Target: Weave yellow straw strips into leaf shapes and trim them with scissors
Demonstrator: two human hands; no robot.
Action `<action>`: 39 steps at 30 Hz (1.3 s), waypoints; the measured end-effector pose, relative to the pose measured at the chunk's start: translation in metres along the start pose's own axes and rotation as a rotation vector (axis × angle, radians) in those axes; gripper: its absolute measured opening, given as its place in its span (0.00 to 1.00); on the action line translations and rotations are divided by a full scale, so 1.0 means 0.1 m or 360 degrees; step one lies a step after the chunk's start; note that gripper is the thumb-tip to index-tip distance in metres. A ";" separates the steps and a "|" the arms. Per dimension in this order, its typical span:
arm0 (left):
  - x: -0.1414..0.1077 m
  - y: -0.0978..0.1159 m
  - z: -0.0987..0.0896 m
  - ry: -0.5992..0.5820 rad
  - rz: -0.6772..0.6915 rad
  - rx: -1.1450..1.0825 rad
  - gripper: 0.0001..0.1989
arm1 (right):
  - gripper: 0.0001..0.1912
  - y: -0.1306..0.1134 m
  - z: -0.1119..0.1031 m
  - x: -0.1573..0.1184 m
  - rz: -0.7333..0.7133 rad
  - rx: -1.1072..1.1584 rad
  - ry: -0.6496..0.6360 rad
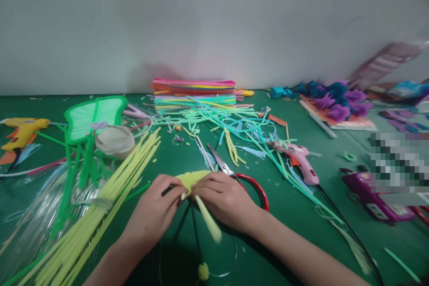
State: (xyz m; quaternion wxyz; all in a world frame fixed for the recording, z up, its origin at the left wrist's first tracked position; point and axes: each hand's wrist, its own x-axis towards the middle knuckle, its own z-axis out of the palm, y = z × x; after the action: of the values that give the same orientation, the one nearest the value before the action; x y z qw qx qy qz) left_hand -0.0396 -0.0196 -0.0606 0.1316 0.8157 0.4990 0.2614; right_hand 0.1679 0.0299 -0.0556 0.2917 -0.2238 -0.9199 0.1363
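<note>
My left hand [163, 196] and my right hand [225, 197] meet low in the middle, both closed on a fuzzy yellow pipe-cleaner piece [187, 180]. A yellow pipe-cleaner end [208, 221] sticks out below my right fingers, blurred towards its tip. Dark thin stems run down beneath the piece, near a small yellow tuft [203, 271]. My fingertips hide the exact grip. Just beyond my right hand lie scissors [250, 183] with red handles, blades parted. To the left stretches a bundle of yellow pipe cleaners [100, 208], bound with a clear band.
A pink glue gun [303, 161] with a black cord lies right, a yellow glue gun [25, 132] far left. A green wing-shaped piece [95, 116] stands beside a tape roll [115, 140]. Coloured pipe cleaners [194, 91] are stacked behind; purple flowers [345, 100] lie back right.
</note>
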 end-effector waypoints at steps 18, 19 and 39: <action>0.00 0.02 -0.05 0.0028 0.0061 0.0271 0.12 | 0.09 -0.03 0.07 -0.02 0.0145 -0.0073 0.0045; 0.00 0.02 -0.05 0.0031 0.0061 0.0275 0.11 | 0.09 -0.05 0.07 -0.01 0.0153 -0.0095 0.0051; 0.02 -0.02 -0.02 0.0020 -0.0055 -0.0098 0.09 | 0.08 0.03 0.08 -0.07 0.0244 0.0218 0.0160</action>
State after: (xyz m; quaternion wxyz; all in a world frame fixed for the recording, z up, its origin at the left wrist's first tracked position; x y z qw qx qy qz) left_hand -0.0418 -0.0168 -0.0596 0.1580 0.8008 0.5056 0.2795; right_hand 0.1696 0.0279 -0.0666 0.3408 -0.2795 -0.8729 0.2093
